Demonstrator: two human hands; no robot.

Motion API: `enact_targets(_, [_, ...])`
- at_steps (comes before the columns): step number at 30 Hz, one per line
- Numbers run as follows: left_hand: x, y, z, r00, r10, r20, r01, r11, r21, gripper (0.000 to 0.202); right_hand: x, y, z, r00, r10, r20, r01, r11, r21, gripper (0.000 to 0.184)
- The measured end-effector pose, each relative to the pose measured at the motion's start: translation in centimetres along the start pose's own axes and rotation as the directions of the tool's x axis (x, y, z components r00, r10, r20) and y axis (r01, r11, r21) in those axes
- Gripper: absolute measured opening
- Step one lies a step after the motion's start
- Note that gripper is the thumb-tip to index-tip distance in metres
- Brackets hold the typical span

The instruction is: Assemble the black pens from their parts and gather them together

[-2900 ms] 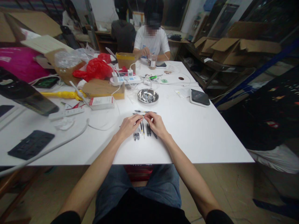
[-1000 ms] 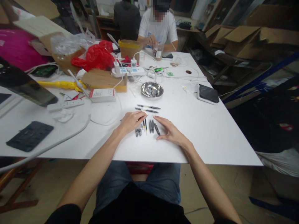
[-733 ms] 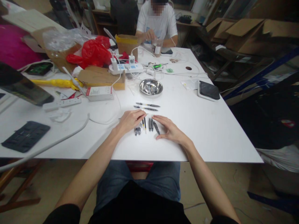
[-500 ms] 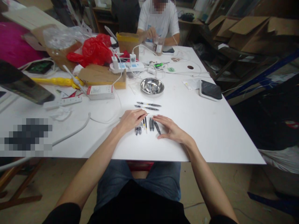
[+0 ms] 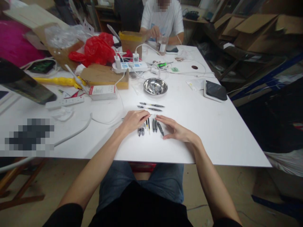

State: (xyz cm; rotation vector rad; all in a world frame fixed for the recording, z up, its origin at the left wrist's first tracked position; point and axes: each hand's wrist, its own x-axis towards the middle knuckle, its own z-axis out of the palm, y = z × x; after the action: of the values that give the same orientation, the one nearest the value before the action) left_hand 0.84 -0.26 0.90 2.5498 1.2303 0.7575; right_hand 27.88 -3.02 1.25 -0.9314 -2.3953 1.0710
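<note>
My left hand (image 5: 135, 120) is closed in a pinch on a thin pen refill, whose ends poke out on both sides of the fingers. My right hand (image 5: 176, 128) is open, its thumb and fingers apart around the dark grey pen grips (image 5: 155, 125); one grip (image 5: 160, 129) lies slanted between thumb and fingertips. Two refills with black ink (image 5: 149, 124) lie between the hands. Partly beneath my left hand are small clear-and-black pen parts (image 5: 141, 131). Two whole pens (image 5: 151, 107) rest side by side just beyond.
A shiny metal bowl (image 5: 155, 86) holds small parts. Behind it are a power strip (image 5: 130, 66), cables and a green screwdriver (image 5: 163, 65). Boxes (image 5: 103, 92) and red bags (image 5: 98, 49) crowd the left. A tablet-like device (image 5: 215, 90) lies right. Across the table sits another person (image 5: 163, 22).
The whole view has shifted slightly. Both hands keep nearly the same pose, the left still pinching the refill and the right still spread by the grips.
</note>
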Motion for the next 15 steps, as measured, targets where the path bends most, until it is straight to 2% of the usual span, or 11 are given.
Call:
enact_targets(5, [0.09, 0.22, -0.12, 1.000, -0.006, 0.012, 0.006, 1.000, 0.006, 0.031, 0.13, 0.53, -0.82, 0.997, -0.019, 0.074, 0.016, 0.999, 0.047, 0.085])
enact_targets(11, [0.08, 0.10, 0.00, 1.000, -0.010, 0.007, 0.010, 1.000, -0.004, 0.031, 0.27, 0.73, -0.42, 0.999, -0.021, 0.041, 0.020, 1.000, 0.017, 0.081])
enact_targets(15, [0.09, -0.01, 0.07, 1.000, -0.005, 0.006, 0.005, 1.000, -0.018, 0.032, 0.40, 0.73, 0.07, 0.999, -0.047, -0.001, 0.047, 0.998, -0.037, 0.087])
